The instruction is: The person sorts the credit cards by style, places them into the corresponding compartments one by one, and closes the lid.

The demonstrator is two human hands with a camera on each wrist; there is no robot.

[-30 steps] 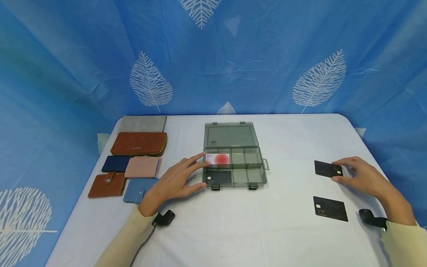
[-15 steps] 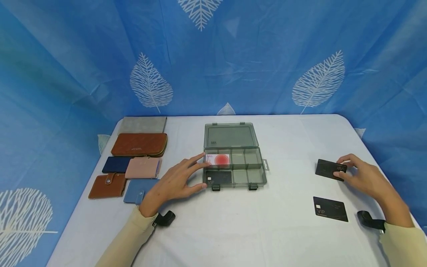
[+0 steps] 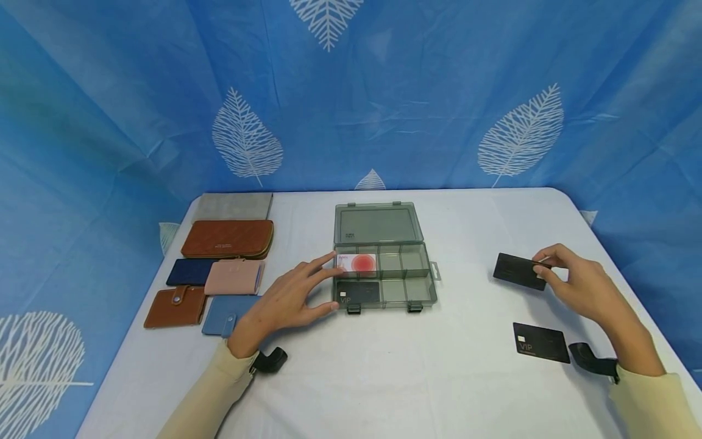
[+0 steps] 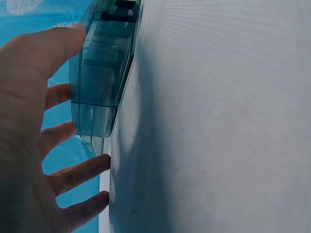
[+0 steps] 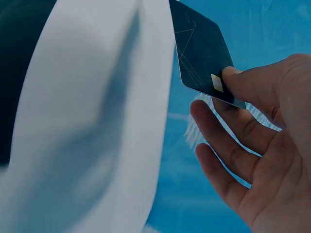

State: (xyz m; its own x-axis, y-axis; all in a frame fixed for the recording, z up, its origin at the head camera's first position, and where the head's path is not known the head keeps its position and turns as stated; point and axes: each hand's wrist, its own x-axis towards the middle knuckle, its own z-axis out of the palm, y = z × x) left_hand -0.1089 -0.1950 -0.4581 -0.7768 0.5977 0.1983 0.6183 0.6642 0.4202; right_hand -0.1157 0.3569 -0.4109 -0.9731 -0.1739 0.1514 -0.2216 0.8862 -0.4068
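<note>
A grey compartment box (image 3: 384,274) sat open at the middle of the white table (image 3: 428,378), its long axis running left to right, with the person's left hand (image 3: 285,299) resting fingers straight against its left end. Well off to the right, the right hand (image 3: 576,283) pinched a black card (image 3: 518,271) by its right edge, clear of the table, its long axis pointing left toward the box. A second black card (image 3: 540,342) lay flat just nearer the person.
</note>
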